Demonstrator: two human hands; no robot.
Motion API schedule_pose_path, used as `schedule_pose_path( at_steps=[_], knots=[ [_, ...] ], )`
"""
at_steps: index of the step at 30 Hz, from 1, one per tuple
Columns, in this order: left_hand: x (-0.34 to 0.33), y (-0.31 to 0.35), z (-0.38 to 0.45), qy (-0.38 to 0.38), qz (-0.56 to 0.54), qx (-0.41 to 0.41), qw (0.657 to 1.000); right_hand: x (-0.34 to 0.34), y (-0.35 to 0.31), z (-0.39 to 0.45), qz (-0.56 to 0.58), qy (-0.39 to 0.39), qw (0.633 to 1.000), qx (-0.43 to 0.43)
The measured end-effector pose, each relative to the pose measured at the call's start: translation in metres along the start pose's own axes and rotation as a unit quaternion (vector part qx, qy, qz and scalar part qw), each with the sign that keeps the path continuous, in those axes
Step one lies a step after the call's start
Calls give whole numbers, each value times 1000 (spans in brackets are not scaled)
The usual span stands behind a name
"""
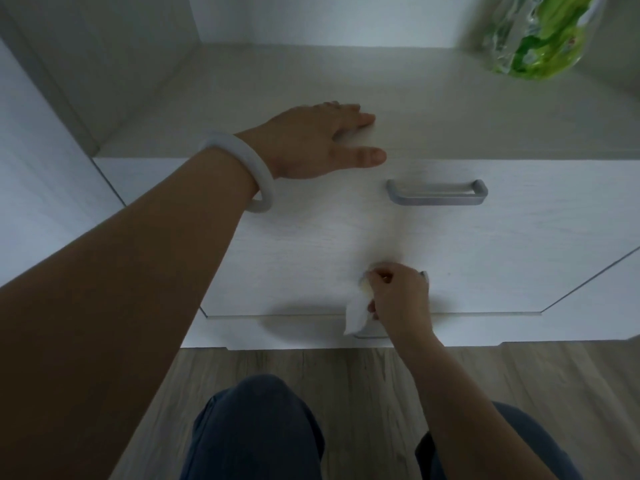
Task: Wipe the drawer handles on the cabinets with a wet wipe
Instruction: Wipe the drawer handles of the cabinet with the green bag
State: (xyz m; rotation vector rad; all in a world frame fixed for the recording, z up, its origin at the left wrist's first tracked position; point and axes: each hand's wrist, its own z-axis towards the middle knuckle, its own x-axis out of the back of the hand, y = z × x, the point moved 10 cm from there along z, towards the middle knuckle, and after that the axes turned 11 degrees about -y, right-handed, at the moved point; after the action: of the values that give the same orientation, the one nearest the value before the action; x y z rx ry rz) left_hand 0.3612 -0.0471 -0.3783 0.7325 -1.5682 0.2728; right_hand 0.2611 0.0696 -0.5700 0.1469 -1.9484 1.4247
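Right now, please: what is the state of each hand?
Left hand: open, fingers straight, resting flat on the cabinet top.
Right hand: closed, gripping the wet wipe at the lower drawer handle.

Wipe pack on cabinet top (far right), handle below.

The white cabinet stands on a grey-brown wood-look floor, its base meeting the boards along a straight edge with small notches. Its top surface is pale with a faint wood grain. A green and clear plastic packet lies on that top at the far right corner, blurred, so its label cannot be read. The left hand rests flat on the top near the front edge, fingers straight, thumb reaching over the edge
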Motion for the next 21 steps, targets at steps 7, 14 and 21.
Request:
schedule_pose_path(
  at_steps=[7, 14, 21],
  knots=[
    [1, -1, -1, 4, 3, 4, 1000, -14, -14, 9, -128, -10, 989, -74],
    [0, -2, 0, -1, -2, -1, 1000, -7, -1, 14, -226, -77, 970, -37],
    [1, -2, -2, 0, -12, -6, 1000, 21, -7, 6, -292, -130, 943, 99]
  ],
)
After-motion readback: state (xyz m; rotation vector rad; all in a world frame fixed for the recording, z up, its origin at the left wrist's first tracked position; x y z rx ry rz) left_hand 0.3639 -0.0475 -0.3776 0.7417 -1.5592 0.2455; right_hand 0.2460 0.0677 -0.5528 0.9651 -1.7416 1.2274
